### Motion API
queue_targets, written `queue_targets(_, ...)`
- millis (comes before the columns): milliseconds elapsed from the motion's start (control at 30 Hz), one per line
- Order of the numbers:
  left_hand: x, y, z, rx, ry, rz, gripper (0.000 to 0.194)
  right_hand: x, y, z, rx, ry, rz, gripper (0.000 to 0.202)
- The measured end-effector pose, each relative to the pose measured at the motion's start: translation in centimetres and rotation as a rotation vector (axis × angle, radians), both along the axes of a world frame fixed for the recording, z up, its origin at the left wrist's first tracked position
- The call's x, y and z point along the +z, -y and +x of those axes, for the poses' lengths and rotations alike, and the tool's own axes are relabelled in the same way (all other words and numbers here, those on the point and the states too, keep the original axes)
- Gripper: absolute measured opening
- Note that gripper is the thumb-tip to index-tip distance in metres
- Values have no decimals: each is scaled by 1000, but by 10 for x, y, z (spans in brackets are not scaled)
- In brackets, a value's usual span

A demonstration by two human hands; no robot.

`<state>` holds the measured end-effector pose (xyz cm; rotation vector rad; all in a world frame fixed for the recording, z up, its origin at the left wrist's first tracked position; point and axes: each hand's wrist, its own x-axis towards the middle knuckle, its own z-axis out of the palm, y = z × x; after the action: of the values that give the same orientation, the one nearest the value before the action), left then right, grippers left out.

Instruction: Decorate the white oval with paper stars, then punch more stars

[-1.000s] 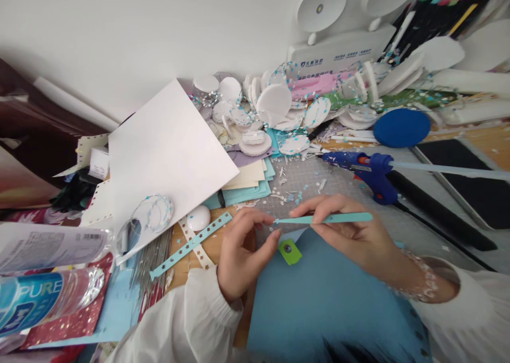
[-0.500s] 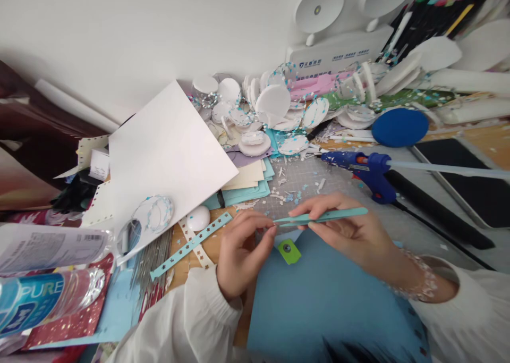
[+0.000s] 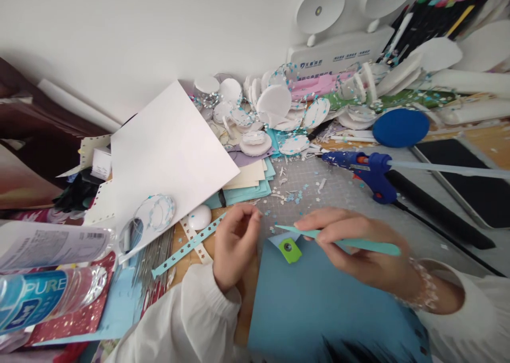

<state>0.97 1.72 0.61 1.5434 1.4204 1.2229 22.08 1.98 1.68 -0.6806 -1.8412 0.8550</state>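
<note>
My right hand (image 3: 354, 241) holds a pair of mint-green tweezers (image 3: 368, 245), their tips pointing left above the near edge of the cutting mat. To the left, the fingers of my left hand (image 3: 238, 241) are pressed together in a pinch; whatever lies between them is too small to make out. A bright green rectangular piece with a grey round centre (image 3: 290, 250) rests on the blue sheet (image 3: 303, 299) between both hands. Tiny blue and white star-shaped bits (image 3: 292, 197) lie scattered on the grey cutting mat (image 3: 338, 193) just beyond.
A blue glue gun (image 3: 370, 166) lies at the right beside a phone (image 3: 462, 177) and a blue round lid (image 3: 401, 127). White foam discs (image 3: 274, 102) crowd the back. White board (image 3: 171, 145), punched mint strip (image 3: 187, 247) and water bottle (image 3: 48, 296) are leftward.
My hands have moved apart. The tweezers, previously at my left fingertips, have shifted right and tilted, tips up-left. My left hand has drawn slightly left and closed more tightly.
</note>
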Motion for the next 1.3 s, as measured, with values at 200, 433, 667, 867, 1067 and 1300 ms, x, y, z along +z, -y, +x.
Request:
queue_targets(200, -10, -4, -5, -11, -124, 58, 12, 0, -5, 0, -264, -124, -151, 22)
queue_targets(433, -9, -3, -4, -40, -245, 129, 9, -13, -10, -1, -388, -125, -221, 12)
queue_targets(667, -9, -2, -3, -46, -282, 155, 11, -20, -11, 1, -364, 12, -195, 16)
queue_targets(867, -11, -2, -3, -83, -246, 146, 16, -20, -11, 0, -384, 52, -195, 14)
queue_targets(1067, -7, -1, -1, -105, -265, 139, 14, -19, -11, 1, -389, 96, -157, 14)
queue_targets(1300, -7, -1, 0, -103, -261, 119, 11, -18, -12, 0, -415, 119, -140, 13)
